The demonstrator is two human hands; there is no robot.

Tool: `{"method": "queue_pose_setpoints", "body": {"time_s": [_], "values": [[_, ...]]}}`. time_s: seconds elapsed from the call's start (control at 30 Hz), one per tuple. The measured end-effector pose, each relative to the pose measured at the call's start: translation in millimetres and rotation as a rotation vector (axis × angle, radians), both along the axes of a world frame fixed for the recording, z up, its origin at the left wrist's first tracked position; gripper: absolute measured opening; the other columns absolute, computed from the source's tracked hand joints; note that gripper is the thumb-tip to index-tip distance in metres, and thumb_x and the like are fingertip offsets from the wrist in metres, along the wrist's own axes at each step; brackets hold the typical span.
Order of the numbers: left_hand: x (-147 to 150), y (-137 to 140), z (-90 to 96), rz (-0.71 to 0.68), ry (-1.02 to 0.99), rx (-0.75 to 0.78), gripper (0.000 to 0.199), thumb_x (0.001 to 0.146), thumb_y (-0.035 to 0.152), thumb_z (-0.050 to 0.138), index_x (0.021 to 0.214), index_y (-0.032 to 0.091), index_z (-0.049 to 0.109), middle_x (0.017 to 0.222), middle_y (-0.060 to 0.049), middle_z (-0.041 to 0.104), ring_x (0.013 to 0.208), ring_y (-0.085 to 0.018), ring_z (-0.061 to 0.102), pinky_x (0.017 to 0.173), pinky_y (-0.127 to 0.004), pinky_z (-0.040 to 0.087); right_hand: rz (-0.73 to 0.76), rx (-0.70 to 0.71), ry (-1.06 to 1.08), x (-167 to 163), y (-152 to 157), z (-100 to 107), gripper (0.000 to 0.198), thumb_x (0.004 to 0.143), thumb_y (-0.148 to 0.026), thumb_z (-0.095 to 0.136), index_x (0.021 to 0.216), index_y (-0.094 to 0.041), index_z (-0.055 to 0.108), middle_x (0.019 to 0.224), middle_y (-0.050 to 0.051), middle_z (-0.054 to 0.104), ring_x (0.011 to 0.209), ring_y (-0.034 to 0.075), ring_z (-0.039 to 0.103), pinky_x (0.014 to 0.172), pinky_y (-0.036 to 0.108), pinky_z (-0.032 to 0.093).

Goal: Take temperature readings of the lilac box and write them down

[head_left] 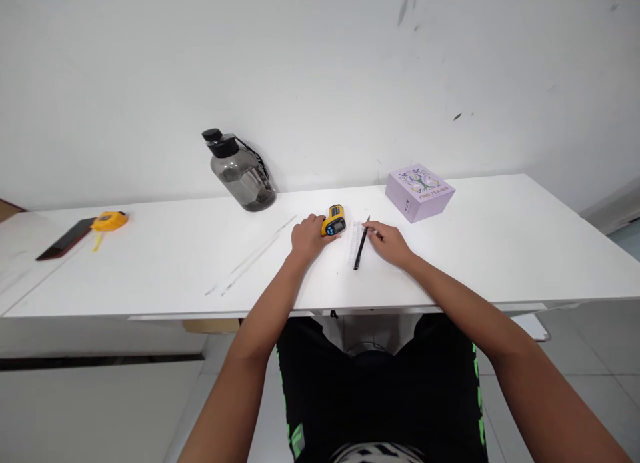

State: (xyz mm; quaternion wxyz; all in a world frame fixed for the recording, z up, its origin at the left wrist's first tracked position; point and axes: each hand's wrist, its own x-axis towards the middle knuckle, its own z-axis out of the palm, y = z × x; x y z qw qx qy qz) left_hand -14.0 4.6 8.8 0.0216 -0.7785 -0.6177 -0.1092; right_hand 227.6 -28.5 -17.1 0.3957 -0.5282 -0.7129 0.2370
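Worktop (505, 253), in the head view, is carrying a yellow handheld device (336, 213) near its middle, which the left hand (307, 239) is clasping between thumb and fingers. Just to the right, the right hand (393, 245) is touching a black pen (361, 251); whether it is pinching cannot be told. The pen is slanting over a pale strip (355, 239). Behind, a grey bottle (246, 180) is standing left of a lilac box (420, 191).

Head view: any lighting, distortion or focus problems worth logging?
Head view: bright, diffuse light; head view: wide-angle stretch, likely why the water bottle leans outward; head view: tea box lettering legible, yellow handheld meter screen too small to read, pale strip nearly washed into white tabletop.
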Motion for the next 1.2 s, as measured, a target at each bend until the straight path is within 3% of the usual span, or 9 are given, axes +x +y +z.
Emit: {"method": "queue_pose_setpoints", "body": {"time_s": [0.17,0.53,0.73,1.2], "values": [[0.0,1.0,0.2,0.006,0.023,-0.001,0.065,0.082,0.071,0.056,0.127,0.025,0.057,0.117,-0.008,0.063,0.103,-0.027,0.062,0.073,-0.034,0.041,-0.072,-0.072,0.113,0.9,-0.2,0.3,0.035,0.087,-0.033,0.051,0.114,-0.022,0.07,0.084,0.004,0.072,0.06,0.016,0.056,0.069,0.032,0.047],[2.9,-1.3,6.2,0.034,0.054,-0.05,0.048,0.087,0.052,0.058,0.128,0.027,0.056,0.118,-0.007,0.062,0.104,-0.026,0.062,0.076,-0.034,0.043,-0.059,-0.19,0.212,0.0,0.9,4.0,0.039,0.087,-0.032,0.056,0.124,-0.022,0.064,0.112,0.006,0.075,0.063,0.013,0.062,0.073,0.032,0.054],[2.6,-1.2,6.4,0.013,0.037,-0.022,0.059,0.083,0.068,0.056,0.125,0.026,0.058,0.113,-0.007,0.063,0.101,-0.027,0.062,0.072,-0.034,0.043,-0.065,-0.235,0.361,0.8,3.3,1.5,0.04,0.085,-0.031,0.059,0.124,-0.022,0.065,0.112,0.005,0.074,0.07,0.013,0.065,0.076,0.031,0.058],[1.6,1.7,7.1,0.021,0.029,-0.078,0.064,0.082,0.07,0.056,0.128,0.025,0.055,0.115,-0.008,0.066,0.105,-0.027,0.061,0.076,-0.035,0.044,-0.053,-0.267,0.448,0.1,1.4,7.0,0.041,0.085,-0.035,0.062,0.122,-0.019,0.066,0.111,0.008,0.073,0.067,0.012,0.064,0.078,0.033,0.059]]}}
